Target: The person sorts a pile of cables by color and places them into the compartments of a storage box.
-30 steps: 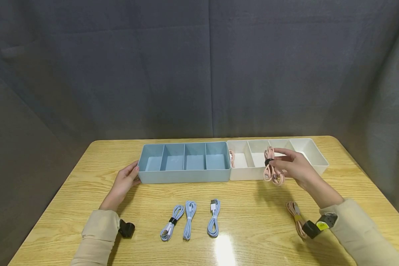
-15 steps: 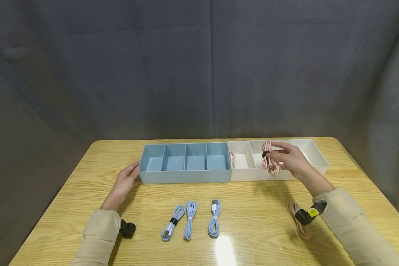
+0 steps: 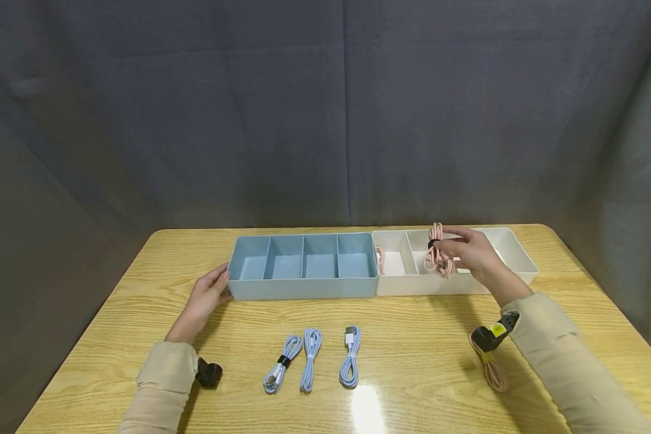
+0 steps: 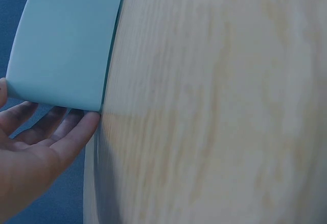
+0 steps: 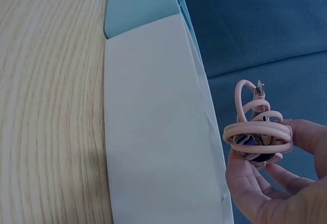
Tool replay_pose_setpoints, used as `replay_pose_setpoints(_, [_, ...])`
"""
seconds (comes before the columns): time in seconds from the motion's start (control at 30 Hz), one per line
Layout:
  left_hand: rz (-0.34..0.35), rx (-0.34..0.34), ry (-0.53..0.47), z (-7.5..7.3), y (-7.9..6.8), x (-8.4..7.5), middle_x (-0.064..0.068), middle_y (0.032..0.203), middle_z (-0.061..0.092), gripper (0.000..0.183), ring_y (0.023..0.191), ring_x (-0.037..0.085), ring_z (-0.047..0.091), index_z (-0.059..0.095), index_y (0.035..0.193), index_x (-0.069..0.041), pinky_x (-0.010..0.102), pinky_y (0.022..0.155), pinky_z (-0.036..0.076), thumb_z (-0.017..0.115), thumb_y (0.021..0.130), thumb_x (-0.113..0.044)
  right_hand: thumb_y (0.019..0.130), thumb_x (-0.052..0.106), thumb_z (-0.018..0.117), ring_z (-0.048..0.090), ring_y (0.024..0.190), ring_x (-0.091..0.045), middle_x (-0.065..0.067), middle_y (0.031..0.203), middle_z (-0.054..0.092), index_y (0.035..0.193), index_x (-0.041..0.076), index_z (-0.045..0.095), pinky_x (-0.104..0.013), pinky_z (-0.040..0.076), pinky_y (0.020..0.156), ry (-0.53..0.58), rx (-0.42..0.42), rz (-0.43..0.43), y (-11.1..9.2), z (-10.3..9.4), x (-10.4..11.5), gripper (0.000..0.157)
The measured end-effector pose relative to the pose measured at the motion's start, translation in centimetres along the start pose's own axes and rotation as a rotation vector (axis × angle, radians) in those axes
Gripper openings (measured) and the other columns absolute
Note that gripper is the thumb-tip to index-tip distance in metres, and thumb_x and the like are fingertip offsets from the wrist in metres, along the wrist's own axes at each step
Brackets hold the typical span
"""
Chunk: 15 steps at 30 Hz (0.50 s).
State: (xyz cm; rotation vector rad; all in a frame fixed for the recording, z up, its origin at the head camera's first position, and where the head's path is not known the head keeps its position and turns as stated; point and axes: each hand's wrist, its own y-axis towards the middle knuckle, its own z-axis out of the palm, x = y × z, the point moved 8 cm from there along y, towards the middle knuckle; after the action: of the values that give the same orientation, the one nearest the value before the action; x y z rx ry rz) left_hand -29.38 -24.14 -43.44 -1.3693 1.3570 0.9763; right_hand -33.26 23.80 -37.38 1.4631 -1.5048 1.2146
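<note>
A coiled pink USB cable (image 3: 437, 256) with a black strap is pinched between the thumb and fingers of my right hand (image 3: 474, 253). It hangs over the white divided box (image 3: 412, 285), overlapping its second compartment from the left in the head view. The right wrist view shows the pink coil (image 5: 258, 137) beside the box's upper edge. My left hand (image 3: 208, 293) rests against the left end of the blue divided box (image 3: 304, 289). In the left wrist view its fairly straight fingertips (image 4: 89, 122) touch the blue end wall. Another pink cable (image 3: 380, 259) lies in the white box's leftmost compartment.
Three coiled light-blue cables lie in front of the boxes: a black-strapped one (image 3: 282, 364), a middle one (image 3: 310, 361) and a right one (image 3: 349, 358). One more pink cable (image 3: 496, 374) lies under the right forearm. A dark curtain (image 3: 249, 120) hangs behind the table.
My right hand has carried the pink cable slightly left and farther back over the white box. The left hand stays at the blue box's end.
</note>
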Motion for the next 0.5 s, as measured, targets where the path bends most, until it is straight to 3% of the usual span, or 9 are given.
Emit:
replay_pose_setpoints(0.17, [-0.003, -0.004, -0.001, -0.06, 0.14, 0.30, 0.025, 0.144, 0.024, 0.051, 0.126, 0.038, 0.033, 0.019, 0.143, 0.001, 0.047, 0.098, 0.036, 0.031, 0.101, -0.023, 0.089, 0.016, 0.058, 0.054, 0.071, -0.001, 0.001, 0.092, 0.054, 0.137, -0.007, 0.032, -0.022, 0.051, 0.063, -0.009, -0.023, -0.003, 0.51, -0.07, -0.21, 0.059])
replay_pose_setpoints(0.33, [-0.002, 0.000, 0.004, 0.05, 0.22, 0.41, 0.024, 0.144, 0.024, 0.049, 0.126, 0.038, 0.033, 0.019, 0.143, 0.001, 0.047, 0.098, 0.037, 0.031, 0.101, -0.021, 0.090, 0.013, 0.056, 0.055, 0.071, -0.001, -0.012, 0.103, 0.049, 0.138, -0.007, 0.031, -0.022, 0.053, 0.065, -0.018, -0.041, 0.000, 0.78, -0.11, -0.61, 0.057])
replay_pose_setpoints(0.5, [-0.003, 0.001, 0.007, 0.11, 0.18, 0.28, 0.024, 0.144, 0.024, 0.049, 0.126, 0.038, 0.033, 0.019, 0.144, 0.001, 0.047, 0.098, 0.036, 0.031, 0.101, -0.021, 0.091, 0.005, 0.051, 0.059, 0.079, -0.006, -0.024, 0.111, 0.049, 0.136, -0.012, 0.029, -0.028, 0.052, 0.077, -0.008, -0.048, -0.007, 0.72, -0.23, -0.89, 0.053])
